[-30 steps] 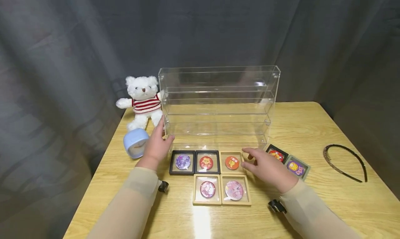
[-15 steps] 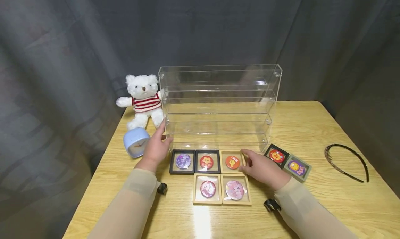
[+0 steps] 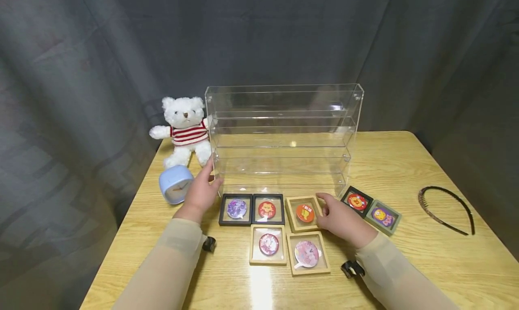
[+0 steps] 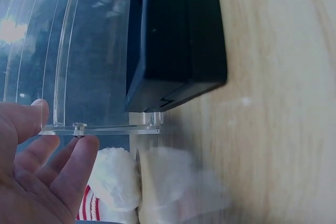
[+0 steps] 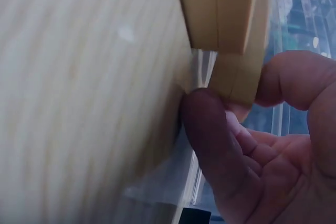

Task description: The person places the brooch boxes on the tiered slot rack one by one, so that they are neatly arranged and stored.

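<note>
Wood-grain table [image 3: 389,163], glare-streaked | grey curtains [image 3: 259,39] behind | clear shelf [image 3: 281,146] upright

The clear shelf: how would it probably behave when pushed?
The clear shelf seems stiff, given its straight edges. Tall and shallow, it might tip if pushed near its top. Its glossy surface could feel slippery to the left hand at its side.

Left hand [image 4: 42,182] apparently grips clear shelf [image 4: 62,77]; black frame [image 4: 181,35] near.
</note>
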`<state>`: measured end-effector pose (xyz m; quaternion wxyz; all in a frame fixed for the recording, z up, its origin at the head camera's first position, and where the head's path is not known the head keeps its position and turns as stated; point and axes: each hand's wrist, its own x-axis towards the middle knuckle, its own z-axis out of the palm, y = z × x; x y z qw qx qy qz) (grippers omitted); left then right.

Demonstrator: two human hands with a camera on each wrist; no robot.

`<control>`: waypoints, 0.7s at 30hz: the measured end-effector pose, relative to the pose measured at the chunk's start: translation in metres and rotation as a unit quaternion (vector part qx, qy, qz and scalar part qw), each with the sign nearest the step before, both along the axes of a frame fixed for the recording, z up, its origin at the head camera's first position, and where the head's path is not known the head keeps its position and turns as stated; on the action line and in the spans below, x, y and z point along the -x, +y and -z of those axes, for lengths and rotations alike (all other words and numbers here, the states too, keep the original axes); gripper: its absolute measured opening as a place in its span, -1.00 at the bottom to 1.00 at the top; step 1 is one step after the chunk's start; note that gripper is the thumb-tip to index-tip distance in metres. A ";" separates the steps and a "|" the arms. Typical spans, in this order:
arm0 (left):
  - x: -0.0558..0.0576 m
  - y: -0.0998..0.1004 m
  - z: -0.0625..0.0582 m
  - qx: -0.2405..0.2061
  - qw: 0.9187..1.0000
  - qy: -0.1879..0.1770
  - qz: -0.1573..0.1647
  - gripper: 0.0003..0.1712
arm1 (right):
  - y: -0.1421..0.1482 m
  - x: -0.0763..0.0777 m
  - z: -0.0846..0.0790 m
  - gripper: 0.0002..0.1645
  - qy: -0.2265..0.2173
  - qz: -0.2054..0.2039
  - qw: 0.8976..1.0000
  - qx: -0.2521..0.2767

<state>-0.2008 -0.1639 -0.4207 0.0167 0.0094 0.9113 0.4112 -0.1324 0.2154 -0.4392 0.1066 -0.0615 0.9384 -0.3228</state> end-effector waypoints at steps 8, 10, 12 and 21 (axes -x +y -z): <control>0.000 -0.001 -0.001 0.004 1.000 0.000 0.000 -0.08 | 0.005 -0.001 0.000 0.01 -0.009 0.022 0.999 0.026; 0.000 -0.001 -0.001 0.007 1.000 0.002 -0.001 -0.07 | 0.006 -0.002 -0.001 0.02 -0.006 0.027 0.999 0.038; 0.000 -0.001 0.000 0.009 1.000 0.004 -0.001 -0.07 | 0.007 -0.004 -0.003 0.03 0.002 0.029 0.998 0.057; 0.000 -0.001 0.001 0.008 1.000 0.012 0.000 -0.07 | 0.015 -0.006 -0.033 0.00 0.087 0.011 0.983 0.163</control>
